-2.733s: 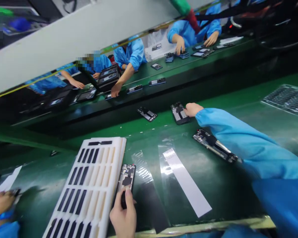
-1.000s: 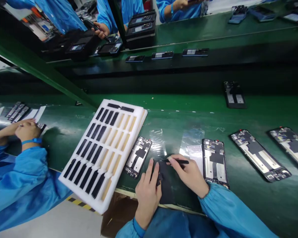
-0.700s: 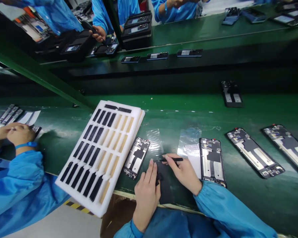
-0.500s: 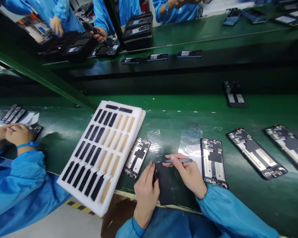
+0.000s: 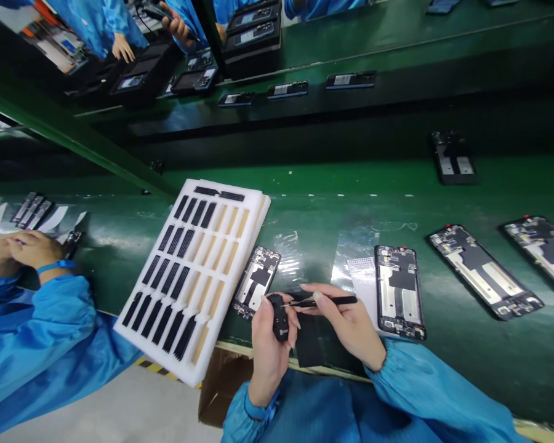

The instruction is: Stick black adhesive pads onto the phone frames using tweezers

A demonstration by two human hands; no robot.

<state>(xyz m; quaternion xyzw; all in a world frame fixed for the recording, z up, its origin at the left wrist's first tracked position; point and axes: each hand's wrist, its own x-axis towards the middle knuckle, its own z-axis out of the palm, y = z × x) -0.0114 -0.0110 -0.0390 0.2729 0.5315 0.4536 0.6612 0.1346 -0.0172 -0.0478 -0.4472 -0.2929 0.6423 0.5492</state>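
Green conveyor belt (image 5: 305, 212) stretches ahead, a white foam tray (image 5: 258, 200) to my left, an open phone frame (image 5: 399, 292) close right. My left hand (image 5: 268, 354) pinches a small black part (image 5: 279, 317), half hidden; my right hand (image 5: 346, 326) grips a pointed black tool (image 5: 327, 301), tip just beside it.

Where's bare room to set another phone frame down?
Bare belt lies between the white foam tray and the far phone frame. More lies right of the nearest frame, below the angled frames. Crowded: the left hand with its black part, the right hand with its black tool, and the tray-side frame.
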